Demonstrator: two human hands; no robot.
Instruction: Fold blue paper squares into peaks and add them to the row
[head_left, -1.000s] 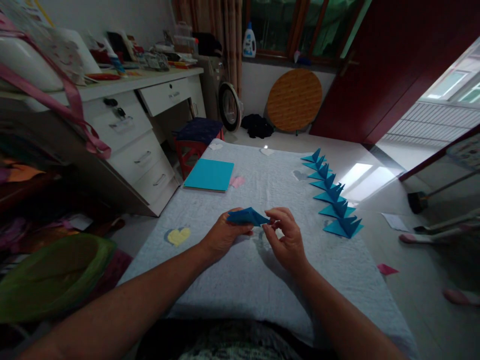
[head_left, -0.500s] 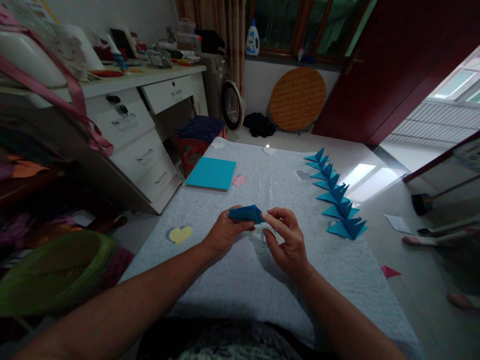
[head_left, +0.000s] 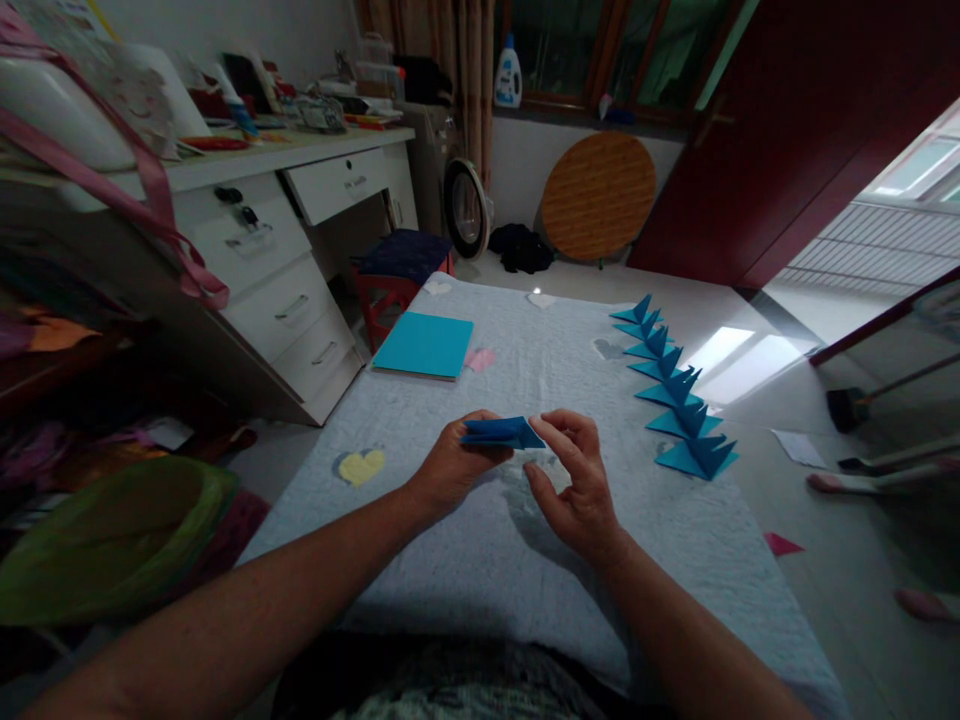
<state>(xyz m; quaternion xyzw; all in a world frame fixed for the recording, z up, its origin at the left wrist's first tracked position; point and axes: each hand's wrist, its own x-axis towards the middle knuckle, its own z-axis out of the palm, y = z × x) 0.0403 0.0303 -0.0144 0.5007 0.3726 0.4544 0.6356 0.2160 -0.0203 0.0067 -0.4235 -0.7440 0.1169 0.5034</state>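
A piece of folded blue paper (head_left: 501,433) is held over the table, its pointed end toward the right. My left hand (head_left: 459,462) is closed on its left part, thumb on the near side and fingers behind. At the pointed tip is my right hand (head_left: 576,475), its index finger at or touching the paper and the thumb spread away below. Whether that fingertip presses on the paper I cannot tell. Several folded blue paper figures (head_left: 679,420) with upright points stand in a row along the table's right side. A stack of flat blue paper squares (head_left: 424,346) lies at the far left.
A pale cloth with heart shapes covers the table (head_left: 450,590). Left of it are a white desk with drawers (head_left: 277,290), a red stool (head_left: 390,275) and a green-lined bin (head_left: 112,530). A pink paper scrap (head_left: 783,543) lies on the floor at right.
The folded paper has tilted in my left hand and now shows more of its edge, with a longer point at the right. My right thumb has moved slightly away from it.
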